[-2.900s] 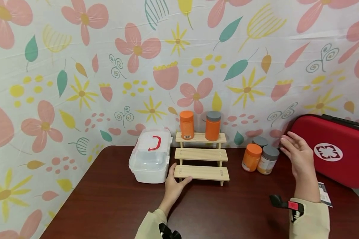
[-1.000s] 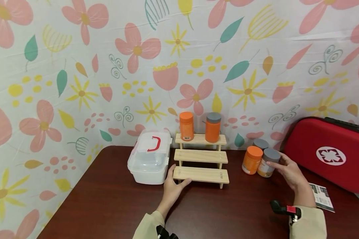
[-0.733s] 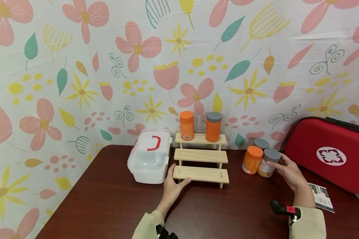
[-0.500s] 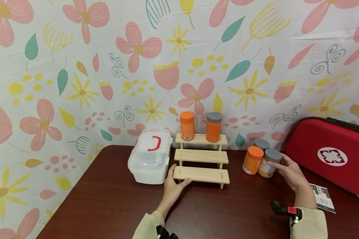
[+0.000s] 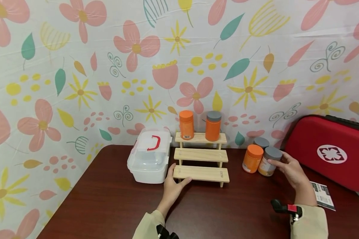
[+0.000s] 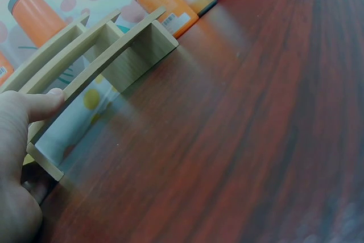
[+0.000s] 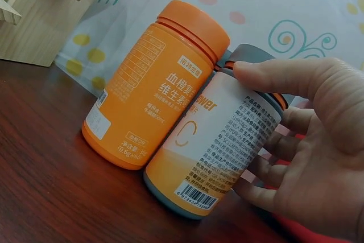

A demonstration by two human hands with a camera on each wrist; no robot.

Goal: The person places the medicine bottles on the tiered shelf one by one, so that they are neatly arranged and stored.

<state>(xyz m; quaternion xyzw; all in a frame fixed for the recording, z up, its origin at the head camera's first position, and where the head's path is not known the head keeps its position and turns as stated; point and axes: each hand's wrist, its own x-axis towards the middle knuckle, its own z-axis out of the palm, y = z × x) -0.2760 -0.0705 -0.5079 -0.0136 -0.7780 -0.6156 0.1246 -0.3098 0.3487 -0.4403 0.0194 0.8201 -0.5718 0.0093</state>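
My right hand [image 5: 293, 171] holds a grey-lidded supplement bottle [image 5: 268, 162] with a white and orange label, thumb on its near side and fingers around its right side. In the right wrist view this bottle [image 7: 213, 140] stands on the table against an orange-lidded bottle [image 7: 153, 89]. Another grey-lidded bottle [image 5: 261, 142] is mostly hidden behind them. My left hand [image 5: 171, 189] grips the left end of the lowest step of a three-tier wooden display stand [image 5: 201, 173]; in the left wrist view its thumb [image 6: 45, 105] lies against the front step.
On the stand's top step are an orange-lidded bottle [image 5: 186, 125] and an orange bottle with a grey lid [image 5: 213, 126]. Left of the stand sits a clear-lidded white box [image 5: 151, 157]. A red case [image 5: 332, 149] and a printed card [image 5: 323, 196] lie at the right.
From beside the red case, my right hand has come left and down and taken hold of the front grey-lidded bottle. My left hand has stayed on the stand.
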